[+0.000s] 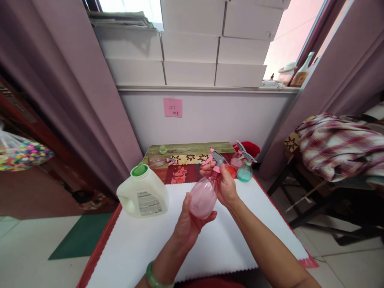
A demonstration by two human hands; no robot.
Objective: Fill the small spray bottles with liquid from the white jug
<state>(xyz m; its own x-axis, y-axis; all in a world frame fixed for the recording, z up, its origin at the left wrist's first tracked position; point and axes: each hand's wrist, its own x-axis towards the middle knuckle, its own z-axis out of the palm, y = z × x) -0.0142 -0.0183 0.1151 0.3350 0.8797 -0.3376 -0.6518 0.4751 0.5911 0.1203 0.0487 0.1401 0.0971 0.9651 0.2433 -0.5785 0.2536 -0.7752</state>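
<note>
A clear pink spray bottle (pixel 203 198) with a grey and pink trigger head is held tilted above the white table mat. My left hand (pixel 190 224), with a green bangle at the wrist, cups the round lower body. Around the pink collar at the neck, the fingers of my right hand (pixel 225 185) are wrapped. To the left stands a large pale jug (pixel 147 194) with a green spout in its open mouth. Behind my right hand are a teal spray bottle (pixel 245 173) and another pink one (pixel 237 160).
Near the table's back edge, a spray bottle (pixel 157 161) lies on its side, beside a small green cap (pixel 163 149). White boxes (pixel 192 48) are stacked on the sill behind. A plaid cloth (pixel 339 140) covers furniture at the right.
</note>
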